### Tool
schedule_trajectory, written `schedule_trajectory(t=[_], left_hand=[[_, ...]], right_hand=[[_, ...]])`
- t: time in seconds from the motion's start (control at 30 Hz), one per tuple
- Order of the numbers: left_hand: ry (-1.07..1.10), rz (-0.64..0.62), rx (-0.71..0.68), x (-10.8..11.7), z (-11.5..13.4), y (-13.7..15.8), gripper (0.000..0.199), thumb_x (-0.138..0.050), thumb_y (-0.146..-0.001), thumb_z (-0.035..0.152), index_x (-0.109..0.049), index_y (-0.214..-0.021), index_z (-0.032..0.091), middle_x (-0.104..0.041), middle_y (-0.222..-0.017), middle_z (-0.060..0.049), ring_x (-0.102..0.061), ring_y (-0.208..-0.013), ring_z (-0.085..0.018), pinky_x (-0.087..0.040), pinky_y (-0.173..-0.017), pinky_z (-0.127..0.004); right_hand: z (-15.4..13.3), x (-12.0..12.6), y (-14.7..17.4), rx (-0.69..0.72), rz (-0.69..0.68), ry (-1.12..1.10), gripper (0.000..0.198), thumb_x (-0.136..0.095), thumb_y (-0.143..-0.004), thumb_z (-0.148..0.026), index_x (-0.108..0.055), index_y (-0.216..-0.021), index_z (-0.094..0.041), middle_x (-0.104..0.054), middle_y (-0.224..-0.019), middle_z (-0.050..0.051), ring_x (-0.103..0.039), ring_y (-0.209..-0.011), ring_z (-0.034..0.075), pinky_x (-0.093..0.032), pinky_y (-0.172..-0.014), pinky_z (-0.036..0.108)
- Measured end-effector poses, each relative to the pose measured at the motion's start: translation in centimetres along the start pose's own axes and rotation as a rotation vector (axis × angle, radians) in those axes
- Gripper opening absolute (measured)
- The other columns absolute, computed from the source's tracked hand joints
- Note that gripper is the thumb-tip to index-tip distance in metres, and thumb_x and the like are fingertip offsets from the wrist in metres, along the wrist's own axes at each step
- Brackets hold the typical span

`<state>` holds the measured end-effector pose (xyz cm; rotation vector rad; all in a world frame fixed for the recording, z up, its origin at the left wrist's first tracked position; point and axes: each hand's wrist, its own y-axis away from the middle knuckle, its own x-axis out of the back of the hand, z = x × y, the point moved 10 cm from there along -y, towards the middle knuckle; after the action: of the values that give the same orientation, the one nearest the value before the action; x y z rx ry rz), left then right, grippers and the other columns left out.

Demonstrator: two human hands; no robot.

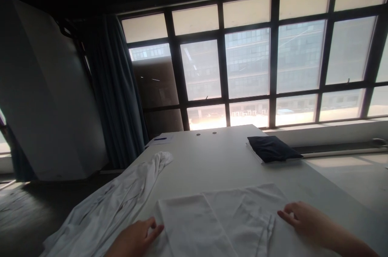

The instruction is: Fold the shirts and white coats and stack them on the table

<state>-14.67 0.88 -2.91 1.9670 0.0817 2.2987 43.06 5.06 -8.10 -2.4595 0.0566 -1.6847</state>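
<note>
A white cloth, with folded layers and creases, lies flat on the table in front of me. At its left edge is my left hand, thumb and fingers curled together in a pinch on the fabric. My right hand pinches in the same way at the right edge, beside some bunched folds. The near end of the cloth runs out of view. To the left, a crumpled heap of white fabric hangs over the table's side, close to my left hand.
The white table reaches toward the large windows. A folded dark navy cloth lies on white material at the right edge. At the far left corner are paper and a pen. A blue curtain hangs behind.
</note>
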Motion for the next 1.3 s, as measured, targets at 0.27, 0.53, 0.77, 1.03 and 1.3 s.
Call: schedule_trajectory(t=[0.27, 0.53, 0.77, 1.03, 1.3], left_hand=[[0.122, 0.150, -0.044, 0.0, -2.8, -5.4, 0.046, -0.054, -0.085, 0.041, -0.061, -0.125, 0.019, -0.065, -0.128, -0.012, -0.062, -0.116, -0.026, -0.042, -0.100, -0.033], [0.204, 0.042, -0.074, -1.7, -3.1, -7.5, 0.026, -0.047, -0.087, 0.038, -0.064, -0.096, 0.021, -0.069, -0.098, -0.006, -0.067, -0.080, -0.022, -0.047, -0.075, -0.031], [0.286, -0.028, -0.012, -0.9, -3.8, -8.8, 0.017, -0.054, -0.082, 0.037, -0.057, -0.084, 0.021, -0.067, -0.077, 0.000, -0.063, -0.056, -0.016, -0.041, -0.054, -0.024], [0.282, 0.293, -0.070, 4.6, 0.0, -11.1, 0.027, -0.040, -0.095, 0.036, -0.060, -0.087, 0.020, -0.068, -0.081, -0.002, -0.064, -0.077, -0.018, -0.042, -0.073, -0.026], [0.302, 0.286, -0.162, 6.0, -0.5, -7.4, 0.032, -0.048, -0.092, 0.051, -0.063, -0.088, 0.023, -0.071, -0.086, -0.002, -0.066, -0.083, -0.021, -0.046, -0.078, -0.028]], right_hand=[[0.5, -0.4, -3.4, 0.146, 0.002, -0.090, 0.031, -0.049, -0.089, -0.036, -0.073, -0.106, -0.025, -0.073, -0.113, 0.009, -0.071, -0.092, 0.024, -0.051, -0.086, 0.033], [1.3, -2.2, -6.7, 0.154, -0.070, -0.125, 0.037, -0.049, -0.086, -0.029, -0.070, -0.115, -0.019, -0.070, -0.117, 0.012, -0.067, -0.106, 0.025, -0.047, -0.098, 0.033], [2.1, -2.2, -8.2, 0.023, -0.131, -0.220, 0.011, -0.054, -0.081, -0.025, -0.064, -0.084, -0.019, -0.072, -0.084, 0.006, -0.068, -0.063, 0.018, -0.049, -0.065, 0.028], [3.6, 0.7, -12.3, -0.140, 0.019, -0.465, 0.022, -0.037, -0.087, -0.024, -0.058, -0.093, -0.020, -0.067, -0.059, 0.001, -0.068, -0.056, 0.018, -0.048, -0.054, 0.025], [4.3, 4.2, -8.1, -0.095, 0.141, -0.553, 0.022, -0.049, -0.081, -0.036, -0.064, -0.085, -0.021, -0.074, -0.073, 0.004, -0.072, -0.075, 0.024, -0.051, -0.068, 0.030]])
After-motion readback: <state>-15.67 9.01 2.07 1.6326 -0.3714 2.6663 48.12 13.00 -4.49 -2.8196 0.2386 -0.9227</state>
